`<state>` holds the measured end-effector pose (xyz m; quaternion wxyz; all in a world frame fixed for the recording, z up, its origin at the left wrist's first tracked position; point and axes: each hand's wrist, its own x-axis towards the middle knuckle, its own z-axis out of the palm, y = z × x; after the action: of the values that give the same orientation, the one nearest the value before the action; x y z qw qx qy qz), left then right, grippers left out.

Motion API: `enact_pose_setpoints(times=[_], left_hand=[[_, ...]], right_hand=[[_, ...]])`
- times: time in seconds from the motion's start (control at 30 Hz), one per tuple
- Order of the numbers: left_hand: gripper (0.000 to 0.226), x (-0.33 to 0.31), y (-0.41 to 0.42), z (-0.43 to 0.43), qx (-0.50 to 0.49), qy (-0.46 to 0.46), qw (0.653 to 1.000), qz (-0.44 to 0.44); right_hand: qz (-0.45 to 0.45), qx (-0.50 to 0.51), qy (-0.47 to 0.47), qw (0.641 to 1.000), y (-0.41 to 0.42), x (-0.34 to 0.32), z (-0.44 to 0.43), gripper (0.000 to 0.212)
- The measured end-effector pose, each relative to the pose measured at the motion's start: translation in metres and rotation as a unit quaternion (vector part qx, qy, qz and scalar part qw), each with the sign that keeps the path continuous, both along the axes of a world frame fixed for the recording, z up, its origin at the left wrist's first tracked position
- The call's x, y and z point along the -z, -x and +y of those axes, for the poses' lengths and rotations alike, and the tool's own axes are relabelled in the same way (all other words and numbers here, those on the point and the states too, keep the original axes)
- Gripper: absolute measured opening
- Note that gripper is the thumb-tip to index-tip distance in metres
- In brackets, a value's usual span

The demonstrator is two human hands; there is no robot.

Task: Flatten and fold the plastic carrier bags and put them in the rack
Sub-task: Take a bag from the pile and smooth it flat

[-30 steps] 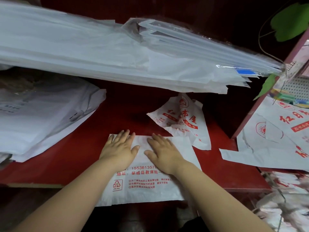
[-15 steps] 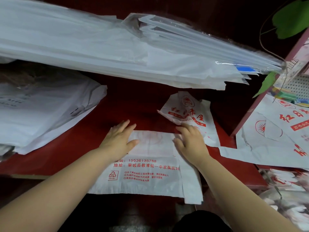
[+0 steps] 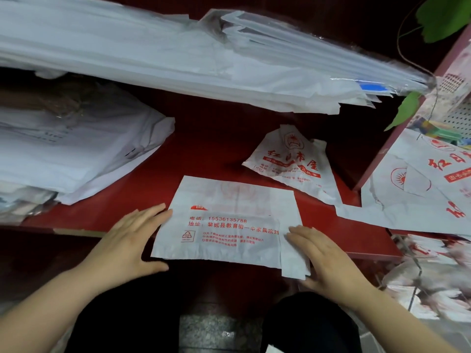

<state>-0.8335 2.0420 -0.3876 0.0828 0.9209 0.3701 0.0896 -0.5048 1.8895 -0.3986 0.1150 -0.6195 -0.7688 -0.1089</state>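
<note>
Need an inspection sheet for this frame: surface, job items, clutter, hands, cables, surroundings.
surface: red shelf, flat, bare in the middle.
job's things: flattened bag with red print lies flat, near edge overhanging the shelf; crumpled bag just behind it to the right.
clutter: white pile at left; long white stack above; more printed bags at right.
hands: left hand open, fingers at the flattened bag's left edge; right hand open, on its right flap.
cables: thin dark strand by the leaves, stem or wire, cannot tell.
surroundings: green leaves top right; perforated panel at right; grey floor below.
</note>
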Motion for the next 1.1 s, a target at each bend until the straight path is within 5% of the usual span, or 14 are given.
enact_pose_setpoints(times=[0.17,0.33,0.43,0.47,0.67,0.87,1.1], left_hand=[[0.075,0.018,-0.011,0.006,0.047,-0.059,0.994,-0.08],[0.03,0.027,-0.015,0.01,0.048,-0.046,0.977,-0.202],[0.085,0.023,-0.015,0.008,-0.001,0.034,0.963,-0.268],[0.087,0.018,-0.017,0.005,-0.019,0.063,0.959,-0.274],[0.023,0.003,-0.033,-0.007,-0.132,0.157,0.926,-0.316],[0.046,-0.002,-0.055,-0.012,-0.256,0.098,0.919,-0.285],[0.045,-0.016,-0.07,-0.004,-0.279,0.001,0.945,-0.172]], right_hand=[[0.057,0.031,-0.069,0.995,0.001,0.011,0.009,0.074],[0.2,0.052,-0.093,0.974,-0.003,0.008,0.002,0.049],[0.332,0.108,-0.07,0.934,0.003,-0.004,-0.006,0.032],[0.362,0.121,-0.061,0.922,0.004,-0.007,-0.007,0.031],[0.474,0.199,-0.048,0.856,0.013,-0.016,0.003,0.023],[0.399,0.306,-0.056,0.863,0.022,-0.018,0.024,0.042],[0.256,0.411,-0.012,0.875,0.029,-0.026,0.042,0.038]])
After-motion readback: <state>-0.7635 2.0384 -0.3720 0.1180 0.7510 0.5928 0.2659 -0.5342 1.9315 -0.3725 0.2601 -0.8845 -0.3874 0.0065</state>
